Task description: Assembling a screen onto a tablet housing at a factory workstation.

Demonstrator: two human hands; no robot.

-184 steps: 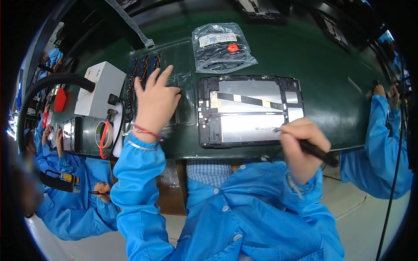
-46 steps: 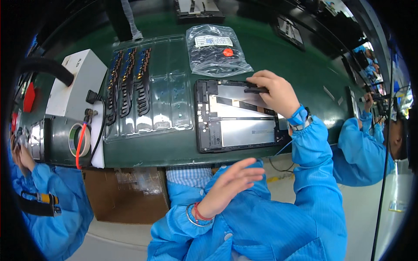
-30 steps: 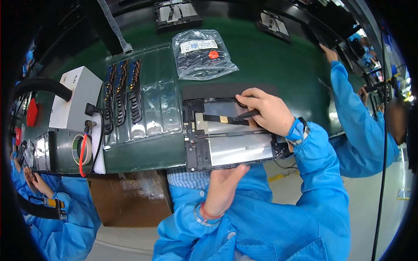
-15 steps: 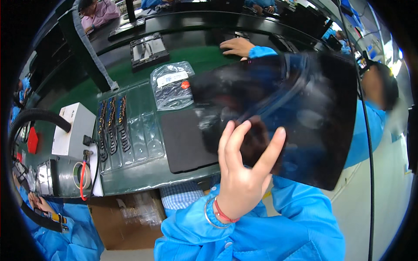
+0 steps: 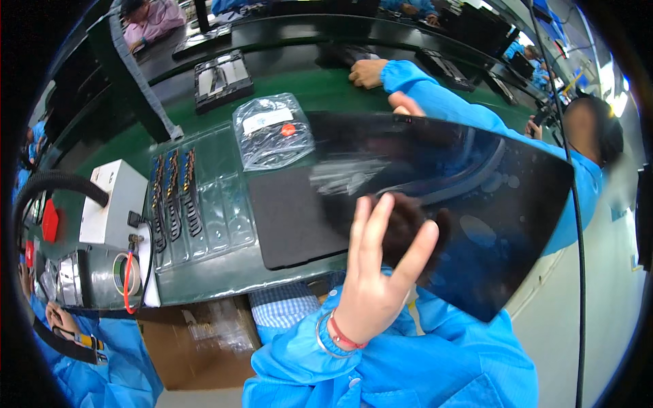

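Note:
A large glossy black screen panel (image 5: 490,204) is held up at a tilt above the right part of the bench, with smudges and reflections on its face. My left hand (image 5: 374,279), wearing a red bracelet, is before its near left part with fingers spread; whether the fingertips touch it I cannot tell. At the panel's far edge, fingertips of my right hand (image 5: 407,104) show, gripping it; the rest of that hand is hidden behind the panel. Under the panel's left end lies a flat dark grey pad (image 5: 289,224) on the green bench.
A clear bag (image 5: 273,132) with an orange dot lies behind the pad. Leftward are a clear tray (image 5: 224,211) with dark strips, a white box (image 5: 114,200) and a tape roll (image 5: 127,273). A cardboard box (image 5: 197,353) sits below. A co-worker's arm (image 5: 449,95) reaches behind the panel.
The panel has turned; its far edge is lower and its near right corner has moved down. My right fingertips have come into view. The co-worker's arm shows more. My left hand has barely moved.

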